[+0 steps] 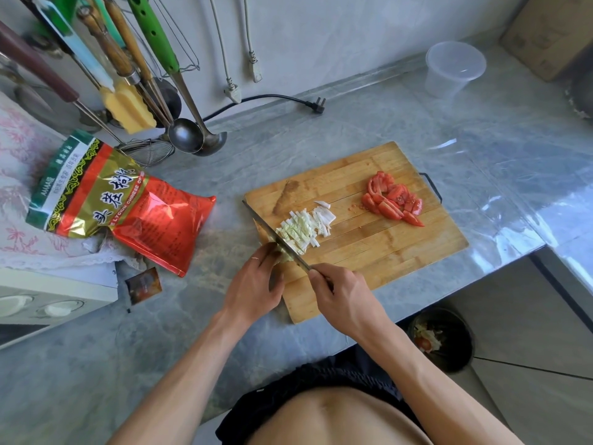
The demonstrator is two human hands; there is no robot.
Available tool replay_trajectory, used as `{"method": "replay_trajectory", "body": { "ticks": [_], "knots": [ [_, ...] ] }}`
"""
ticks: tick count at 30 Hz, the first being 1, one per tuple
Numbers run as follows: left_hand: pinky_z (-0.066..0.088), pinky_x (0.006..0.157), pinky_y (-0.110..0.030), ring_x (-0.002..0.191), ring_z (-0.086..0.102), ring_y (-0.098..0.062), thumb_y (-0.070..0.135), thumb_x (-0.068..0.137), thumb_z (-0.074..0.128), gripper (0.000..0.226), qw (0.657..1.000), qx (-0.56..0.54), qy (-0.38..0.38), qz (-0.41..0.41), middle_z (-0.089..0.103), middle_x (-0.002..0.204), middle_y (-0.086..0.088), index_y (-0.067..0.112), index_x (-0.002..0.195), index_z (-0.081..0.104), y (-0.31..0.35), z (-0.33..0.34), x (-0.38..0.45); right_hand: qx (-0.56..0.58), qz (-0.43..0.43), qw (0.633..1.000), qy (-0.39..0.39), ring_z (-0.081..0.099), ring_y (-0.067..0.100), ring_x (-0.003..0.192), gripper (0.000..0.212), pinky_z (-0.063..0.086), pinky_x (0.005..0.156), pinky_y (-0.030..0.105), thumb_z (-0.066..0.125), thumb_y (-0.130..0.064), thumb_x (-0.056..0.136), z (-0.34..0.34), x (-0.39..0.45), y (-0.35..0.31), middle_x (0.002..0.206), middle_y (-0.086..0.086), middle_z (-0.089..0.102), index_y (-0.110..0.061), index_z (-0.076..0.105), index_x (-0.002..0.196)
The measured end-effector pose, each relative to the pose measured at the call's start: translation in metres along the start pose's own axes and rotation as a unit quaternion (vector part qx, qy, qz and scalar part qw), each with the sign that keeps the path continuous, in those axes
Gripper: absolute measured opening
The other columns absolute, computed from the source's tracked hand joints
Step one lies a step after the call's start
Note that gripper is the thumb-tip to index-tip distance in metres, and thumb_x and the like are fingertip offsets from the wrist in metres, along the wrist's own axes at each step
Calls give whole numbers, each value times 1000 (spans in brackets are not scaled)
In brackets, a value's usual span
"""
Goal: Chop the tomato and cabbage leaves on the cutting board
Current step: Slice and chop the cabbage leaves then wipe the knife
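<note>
Nearest, the right hand (345, 297) has its grip clamped around the knife (276, 239) handle. The left hand (256, 284), fingers curled, pins the uncut cabbage (284, 253) at the cutting board (369, 252)'s near-left corner, touching the blade. Chopped cabbage pieces (305, 228) lie just beyond; tomato pieces (393, 199) sit farther right. Risk: the fingertips sit so close that a drifting blade could nick them, and cabbage near the edge could spill onto the tabletop (224, 175).

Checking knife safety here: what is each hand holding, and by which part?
Right hand grips the steel kitchen knife by its handle. Left hand holds the uncut end of the pale green cabbage leaves on the wooden cutting board.
</note>
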State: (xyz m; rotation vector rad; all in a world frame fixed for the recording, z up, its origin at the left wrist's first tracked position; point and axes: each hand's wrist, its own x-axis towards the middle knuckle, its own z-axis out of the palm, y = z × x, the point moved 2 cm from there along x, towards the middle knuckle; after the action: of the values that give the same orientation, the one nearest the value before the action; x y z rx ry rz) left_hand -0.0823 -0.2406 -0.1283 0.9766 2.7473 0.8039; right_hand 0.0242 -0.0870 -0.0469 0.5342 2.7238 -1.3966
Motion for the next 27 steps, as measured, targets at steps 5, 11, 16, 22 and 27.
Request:
{"method": "replay_trajectory", "body": {
  "ticks": [5,11,16,22,27],
  "knots": [
    [54,75,-34,112,61,-22,18,83,62,39,1000,-13,-6,-27,49,138,-2,16,122,61,1,1,0,-8,5,1000,-7,31,15,44,38,30,47,37,46,-25,103,0,2,0,49,-4,37,-20,46,66],
    [55,71,-37,104,63,-23,12,77,70,40,999,-26,1,-21,56,129,-2,16,117,65,4,-2,4,-51,-5,999,-6,45,24,48,32,31,44,36,44,-29,103,7,2,3,54,2,49,-13,61,81],
    [58,78,-38,114,60,-23,18,78,63,45,1000,-17,-4,-15,54,135,-4,10,122,62,1,1,2,-35,5,999,32,31,19,43,36,27,44,35,42,-29,103,11,2,7,49,-3,37,-22,43,68],
    [54,85,-35,124,53,-16,21,86,61,39,999,-17,-6,-27,47,143,-1,12,124,60,1,3,0,-21,16,999,42,44,25,48,32,39,47,43,44,-29,104,2,13,5,52,2,49,-16,58,79],
    [53,89,-30,127,49,-10,24,91,56,34,1000,-19,3,-2,47,143,1,13,123,62,0,4,-2,18,-2,999,45,31,13,46,39,32,48,38,47,-24,104,-10,11,-1,50,-5,39,-27,44,65]
  ]
}}
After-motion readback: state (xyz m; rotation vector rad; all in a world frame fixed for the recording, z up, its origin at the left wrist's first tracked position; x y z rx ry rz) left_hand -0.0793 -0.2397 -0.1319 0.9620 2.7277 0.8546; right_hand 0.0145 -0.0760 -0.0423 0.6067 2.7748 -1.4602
